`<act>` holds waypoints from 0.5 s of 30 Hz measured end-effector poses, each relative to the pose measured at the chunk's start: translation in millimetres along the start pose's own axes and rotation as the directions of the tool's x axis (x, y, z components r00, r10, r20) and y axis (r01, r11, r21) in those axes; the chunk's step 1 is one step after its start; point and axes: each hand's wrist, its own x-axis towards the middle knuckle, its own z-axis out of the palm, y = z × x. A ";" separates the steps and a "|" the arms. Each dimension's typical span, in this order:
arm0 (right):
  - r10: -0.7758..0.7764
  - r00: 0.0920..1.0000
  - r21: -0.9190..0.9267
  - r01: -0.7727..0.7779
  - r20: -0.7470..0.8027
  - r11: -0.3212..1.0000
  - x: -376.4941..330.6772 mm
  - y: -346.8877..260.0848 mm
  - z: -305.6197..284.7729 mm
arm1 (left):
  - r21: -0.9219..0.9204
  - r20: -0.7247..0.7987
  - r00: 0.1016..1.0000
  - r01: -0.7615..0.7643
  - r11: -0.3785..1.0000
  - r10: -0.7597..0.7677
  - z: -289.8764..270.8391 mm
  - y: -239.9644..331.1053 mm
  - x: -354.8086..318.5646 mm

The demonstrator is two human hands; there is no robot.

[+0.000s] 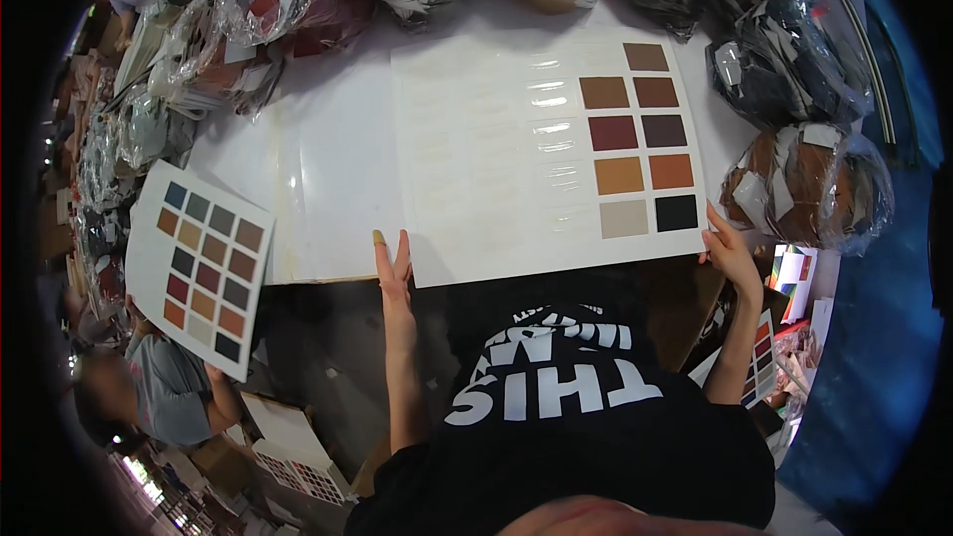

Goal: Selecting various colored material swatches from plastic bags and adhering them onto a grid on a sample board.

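A large white sample card (pixel 496 149) lies on the white table (pixel 328 159). Its right side carries two columns of brown, maroon, orange, beige and black swatches (pixel 640 139); its left side shows shiny empty strips. My left hand (pixel 393 266) rests flat with fingers apart at the card's near left corner. My right hand (pixel 730 250) touches the card's near right corner at the edge. Neither hand holds anything.
Clear plastic bags of leather scraps (pixel 804 184) ring the table's far and right sides, more at the far left (pixel 248 10). A second swatch card (pixel 204 266) hangs off the left edge, held by another person (pixel 164 387) below. More cards (pixel 764 352) lie lower right.
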 end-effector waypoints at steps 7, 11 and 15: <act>-0.032 0.997 -0.327 0.009 -0.065 0.945 15.4 -46.8 22.1 | 0.277 -0.163 0.986 0.025 0.960 0.021 -20.3 25.1 13.5; -0.119 0.952 -0.683 -0.113 -0.283 0.722 19.2 -65.4 0.4 | 0.604 -0.215 0.926 -0.123 0.788 0.310 -70.8 48.5 68.4; -0.385 0.840 -0.631 0.066 -0.383 0.773 44.1 -128.9 21.5 | 0.811 -0.163 0.703 -0.304 0.499 0.693 -145.2 107.3 165.2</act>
